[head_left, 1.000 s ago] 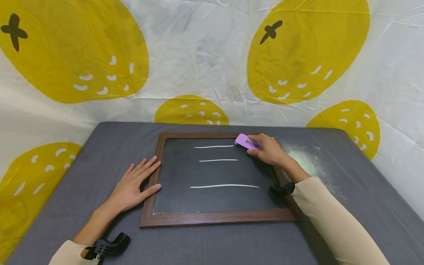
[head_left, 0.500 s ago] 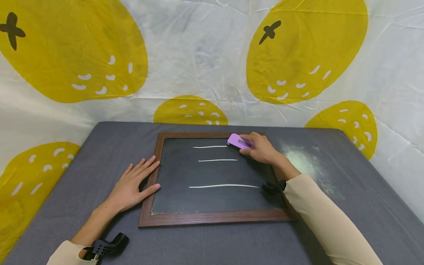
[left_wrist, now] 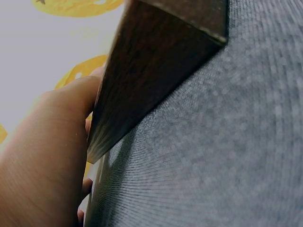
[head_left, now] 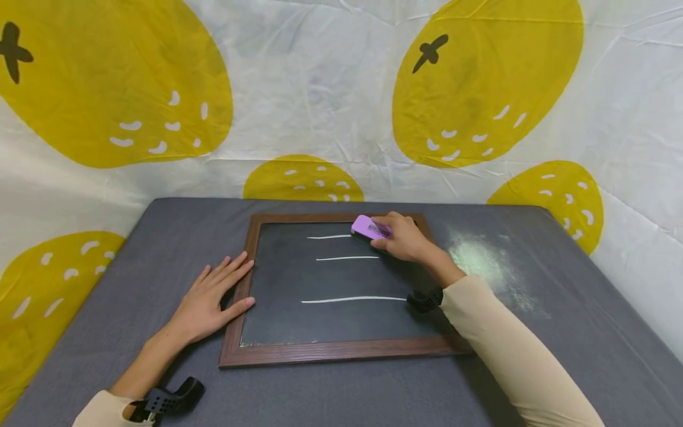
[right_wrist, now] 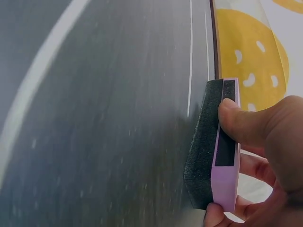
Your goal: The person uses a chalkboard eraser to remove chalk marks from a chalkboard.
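my right hand grips the purple foam eraser on the slate; my left hand lies flat against the wooden frame.

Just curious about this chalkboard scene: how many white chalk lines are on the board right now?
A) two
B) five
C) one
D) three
D: the head view shows three white lines on the chalkboard, a short top line that the purple eraser in the right hand meets, a middle line and a longer bottom line.
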### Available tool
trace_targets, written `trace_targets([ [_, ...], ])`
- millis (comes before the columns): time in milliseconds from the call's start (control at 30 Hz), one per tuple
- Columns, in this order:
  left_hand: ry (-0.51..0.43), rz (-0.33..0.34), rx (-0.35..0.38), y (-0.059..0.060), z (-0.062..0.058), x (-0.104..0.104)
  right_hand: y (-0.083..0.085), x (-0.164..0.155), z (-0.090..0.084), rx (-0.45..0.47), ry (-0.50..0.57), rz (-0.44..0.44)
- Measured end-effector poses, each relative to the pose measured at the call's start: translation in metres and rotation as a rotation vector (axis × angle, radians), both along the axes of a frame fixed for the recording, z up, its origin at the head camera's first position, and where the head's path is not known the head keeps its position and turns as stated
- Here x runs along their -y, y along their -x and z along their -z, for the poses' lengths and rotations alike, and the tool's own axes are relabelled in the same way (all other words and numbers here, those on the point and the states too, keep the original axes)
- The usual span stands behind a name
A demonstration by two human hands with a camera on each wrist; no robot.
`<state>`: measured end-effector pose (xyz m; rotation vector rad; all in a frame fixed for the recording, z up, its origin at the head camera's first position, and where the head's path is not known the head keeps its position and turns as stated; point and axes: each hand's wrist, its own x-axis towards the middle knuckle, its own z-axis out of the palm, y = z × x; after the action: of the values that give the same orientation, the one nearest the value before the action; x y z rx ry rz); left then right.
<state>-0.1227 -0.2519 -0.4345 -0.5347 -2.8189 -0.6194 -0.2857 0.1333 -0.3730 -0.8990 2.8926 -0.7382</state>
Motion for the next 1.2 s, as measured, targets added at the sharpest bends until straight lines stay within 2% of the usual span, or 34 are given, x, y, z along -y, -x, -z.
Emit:
trace_targets([
  [667, 0.002, 0.001, -0.015, 0.001, 0.004, 0.0, 0.0, 0.037, 0.0, 0.006, -0.054, -0.033],
  [1200, -0.007, 0.007, -0.011, 0.001, 0.002, 0.0, -0.002, 0.058, -0.001, -0.003, -0.078, -0.088],
])
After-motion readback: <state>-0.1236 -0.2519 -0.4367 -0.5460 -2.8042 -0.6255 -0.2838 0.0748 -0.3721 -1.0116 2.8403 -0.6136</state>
